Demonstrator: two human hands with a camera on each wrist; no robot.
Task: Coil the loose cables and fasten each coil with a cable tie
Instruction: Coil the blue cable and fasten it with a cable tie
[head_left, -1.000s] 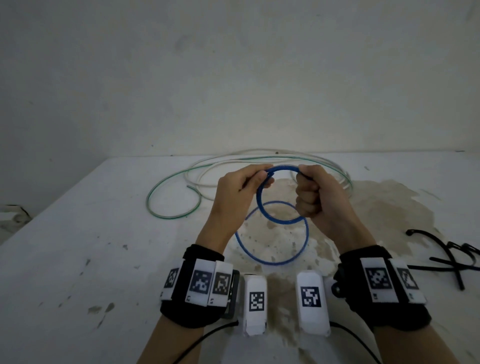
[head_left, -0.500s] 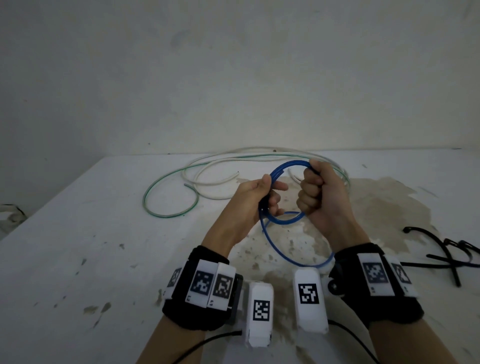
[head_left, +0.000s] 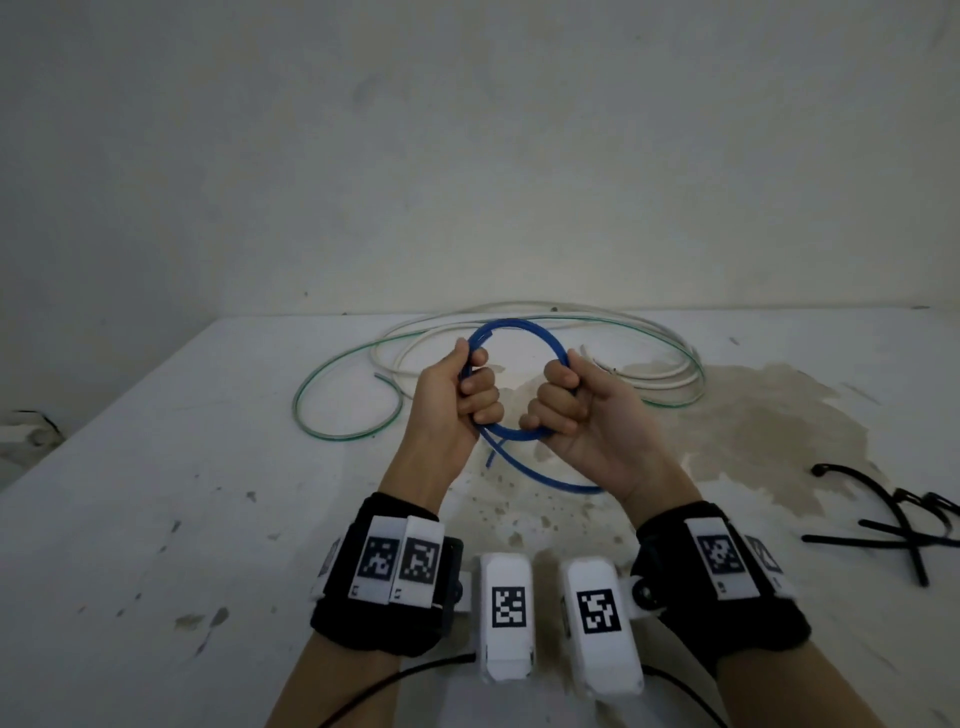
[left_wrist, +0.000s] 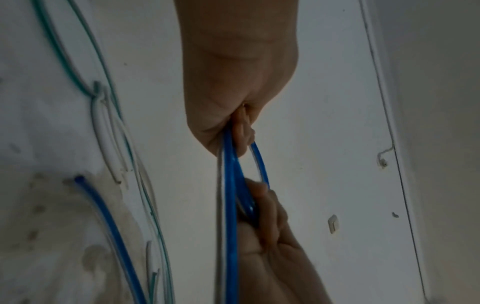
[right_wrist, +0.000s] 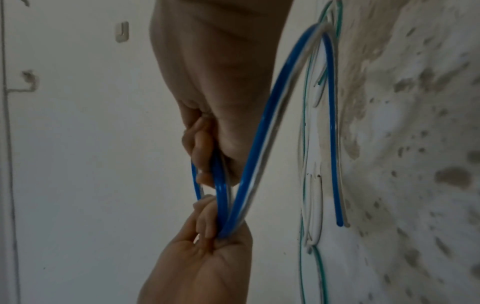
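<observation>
A stained white table (head_left: 156, 519) is backed by a bare wall; above it the blue cable (head_left: 524, 332) is held as a round coil, gripped by curled fingers of left hand (head_left: 452, 400) & right hand (head_left: 587, 415). The cable looks smooth, springy, so loops could probably pop open if grip slackens; black cable ties (head_left: 893, 525) lie well right of the coil, white & green cables (head_left: 649, 374) behind it
</observation>
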